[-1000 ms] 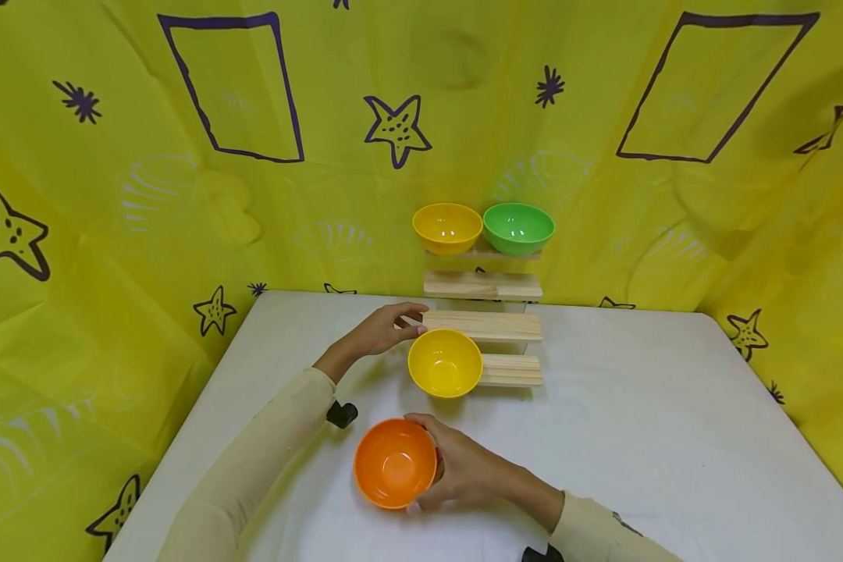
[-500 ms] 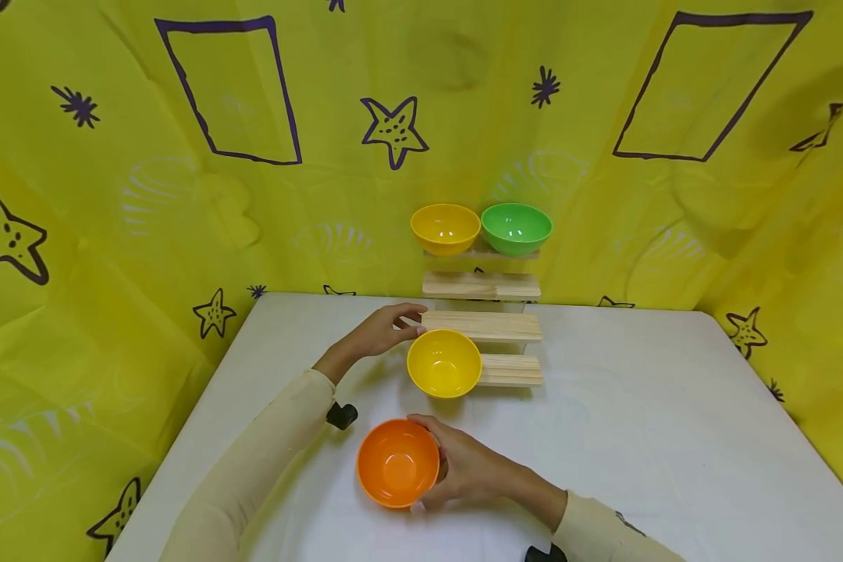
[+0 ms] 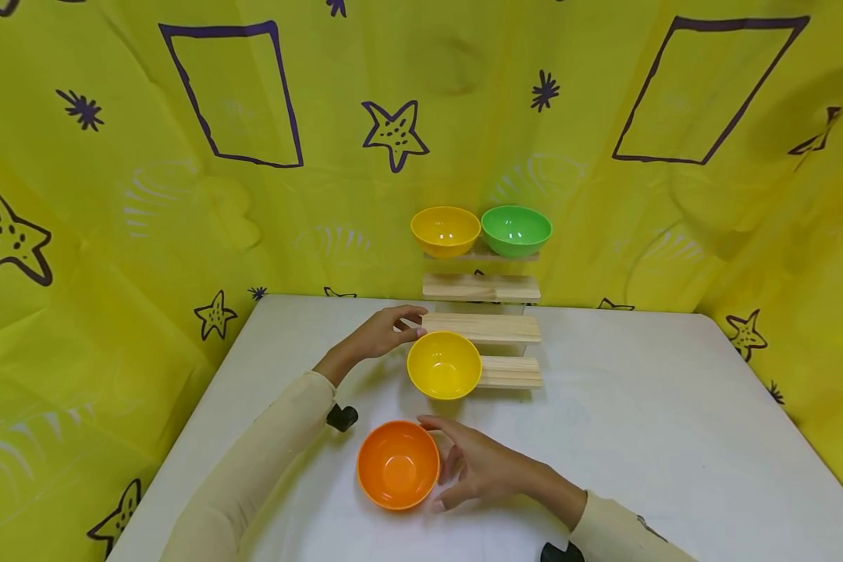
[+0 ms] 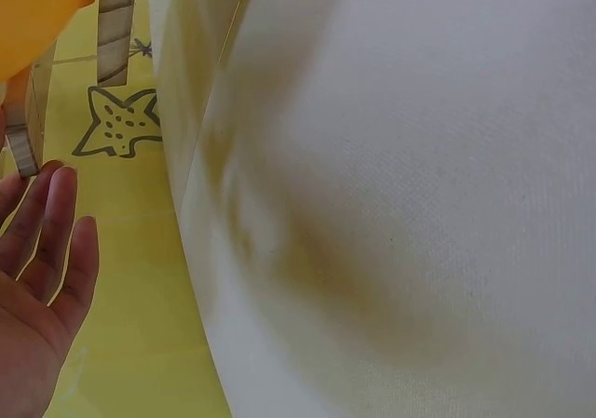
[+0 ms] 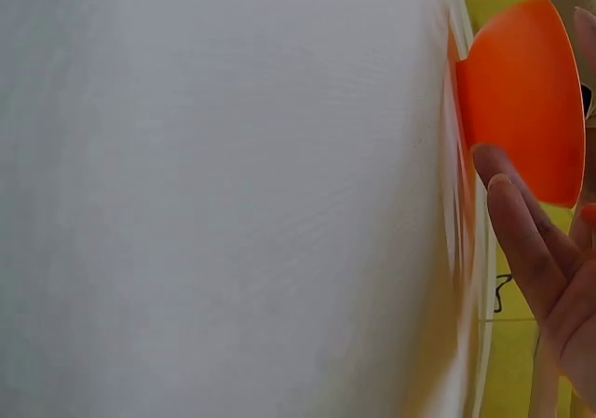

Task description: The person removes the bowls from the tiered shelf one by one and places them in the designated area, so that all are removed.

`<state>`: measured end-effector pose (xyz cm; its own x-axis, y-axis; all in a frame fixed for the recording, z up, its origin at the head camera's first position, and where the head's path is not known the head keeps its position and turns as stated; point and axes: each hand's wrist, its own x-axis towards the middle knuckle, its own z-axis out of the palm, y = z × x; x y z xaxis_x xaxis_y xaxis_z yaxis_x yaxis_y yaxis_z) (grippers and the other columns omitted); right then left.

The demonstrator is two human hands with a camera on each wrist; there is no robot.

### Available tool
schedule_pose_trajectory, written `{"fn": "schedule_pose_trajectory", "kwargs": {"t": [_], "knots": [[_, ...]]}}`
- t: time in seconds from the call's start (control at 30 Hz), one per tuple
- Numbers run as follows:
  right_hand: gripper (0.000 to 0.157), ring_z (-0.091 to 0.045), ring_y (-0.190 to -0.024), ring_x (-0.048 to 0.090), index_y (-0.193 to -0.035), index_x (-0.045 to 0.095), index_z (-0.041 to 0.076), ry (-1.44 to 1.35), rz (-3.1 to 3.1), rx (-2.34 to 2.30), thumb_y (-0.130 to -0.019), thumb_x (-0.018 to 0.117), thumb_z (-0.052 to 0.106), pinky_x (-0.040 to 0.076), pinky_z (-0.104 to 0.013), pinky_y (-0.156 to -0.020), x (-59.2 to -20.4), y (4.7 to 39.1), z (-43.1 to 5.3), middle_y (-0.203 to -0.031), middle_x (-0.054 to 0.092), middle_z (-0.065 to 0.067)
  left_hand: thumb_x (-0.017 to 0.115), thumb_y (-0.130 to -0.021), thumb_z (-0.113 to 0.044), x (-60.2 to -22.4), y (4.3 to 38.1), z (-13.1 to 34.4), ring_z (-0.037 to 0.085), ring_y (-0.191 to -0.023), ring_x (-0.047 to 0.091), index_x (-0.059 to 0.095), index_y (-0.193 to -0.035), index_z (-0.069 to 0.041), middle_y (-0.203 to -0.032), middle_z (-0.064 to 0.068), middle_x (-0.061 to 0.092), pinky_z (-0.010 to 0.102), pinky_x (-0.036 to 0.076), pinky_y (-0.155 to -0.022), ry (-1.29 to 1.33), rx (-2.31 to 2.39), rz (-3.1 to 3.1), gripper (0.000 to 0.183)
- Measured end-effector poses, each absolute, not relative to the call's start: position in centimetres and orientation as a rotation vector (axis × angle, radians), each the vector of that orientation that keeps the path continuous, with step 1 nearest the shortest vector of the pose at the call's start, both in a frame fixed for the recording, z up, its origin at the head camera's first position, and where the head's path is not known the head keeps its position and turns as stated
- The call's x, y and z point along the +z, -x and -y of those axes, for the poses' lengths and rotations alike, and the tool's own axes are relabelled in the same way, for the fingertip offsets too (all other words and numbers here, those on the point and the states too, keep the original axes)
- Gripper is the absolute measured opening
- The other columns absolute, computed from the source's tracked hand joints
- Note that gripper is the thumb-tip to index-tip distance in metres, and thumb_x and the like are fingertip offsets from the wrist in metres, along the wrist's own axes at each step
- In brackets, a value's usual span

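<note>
An orange bowl (image 3: 398, 466) sits upright on the white table in the head view. Just to its right is my right hand (image 3: 488, 464), thumb and fingers spread apart beside the bowl's wall. In the right wrist view those fingers (image 5: 526, 241) extend close by the orange bowl. My left hand (image 3: 386, 332) holds the left end of a plank (image 3: 485, 328) of the stepped wooden stand, its thumb and forefinger at the plank's edges. A yellow bowl (image 3: 445, 365) stands on the lowest step, left side. The left wrist view shows the left fingers (image 4: 60, 195) beside the plank end.
On the stand's top step, a yellow-orange bowl (image 3: 446, 232) and a green bowl (image 3: 516, 231) stand side by side. Another bare plank (image 3: 481, 287) lies below them. A yellow patterned curtain (image 3: 309, 203) surrounds the white table (image 3: 646, 421) at the back and sides.
My right hand has let go of the orange bowl and drawn back slightly to the right. The orange bowl stays about where it was, and my left hand keeps its place.
</note>
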<state>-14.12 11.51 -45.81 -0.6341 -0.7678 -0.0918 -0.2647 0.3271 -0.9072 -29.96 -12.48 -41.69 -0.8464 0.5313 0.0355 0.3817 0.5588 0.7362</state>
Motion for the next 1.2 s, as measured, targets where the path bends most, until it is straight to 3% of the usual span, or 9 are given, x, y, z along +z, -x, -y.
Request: {"fn": "schedule_pose_trajectory", "kwargs": {"t": [0.17, 0.57, 0.8, 1.2], "knots": [[0.100, -0.018, -0.089, 0.068, -0.157, 0.027, 0.018, 0.896, -2.034, -1.301, -0.078, 0.089, 0.025, 0.059, -0.029, -0.074, -45.8, 13.9, -12.8, -0.159, 0.034, -0.002, 0.062, -0.101, -0.027, -41.7, 29.9, 12.4, 0.033, -0.113, 0.065, 0.053, -0.145, -0.009, -0.133, 0.017, 0.064, 0.043, 0.054, -0.096, -0.772, 1.163, -2.604, 0.048], [0.074, -0.014, -0.077, 0.069, -0.148, 0.042, 0.009, 1.020, -2.083, -1.450, -0.085, 0.082, 0.015, 0.060, -0.033, -0.069, -44.2, 14.6, -17.5, -0.139, 0.051, -0.025, 0.063, -0.101, -0.027, -42.0, 30.0, 12.4, 0.032, -0.113, 0.065, 0.053, -0.145, -0.008, -0.133, 0.017, 0.063, 0.041, 0.054, -0.096, -0.771, 1.174, -2.605, 0.048], [0.067, -0.012, -0.071, 0.068, -0.144, 0.047, 0.008, 1.088, -2.272, -1.541, -0.086, 0.080, 0.010, 0.059, -0.030, -0.066, -43.1, 15.7, -19.0, -0.126, 0.058, -0.026, 0.063, -0.101, -0.026, -41.9, 29.9, 12.4, 0.033, -0.112, 0.065, 0.053, -0.145, -0.008, -0.133, 0.017, 0.064, 0.042, 0.054, -0.096, -0.773, 1.180, -2.603, 0.048], [0.076, -0.013, -0.071, 0.068, -0.148, 0.039, 0.007, 0.879, -2.464, -1.634, -0.085, 0.081, 0.010, 0.058, -0.030, -0.064, -42.4, 17.2, -18.9, -0.145, 0.046, -0.019, 0.063, -0.101, -0.027, -42.0, 30.0, 12.3, 0.032, -0.112, 0.065, 0.053, -0.145, -0.009, -0.134, 0.017, 0.064, 0.041, 0.055, -0.095, -0.750, 1.170, -2.606, 0.049]]}}
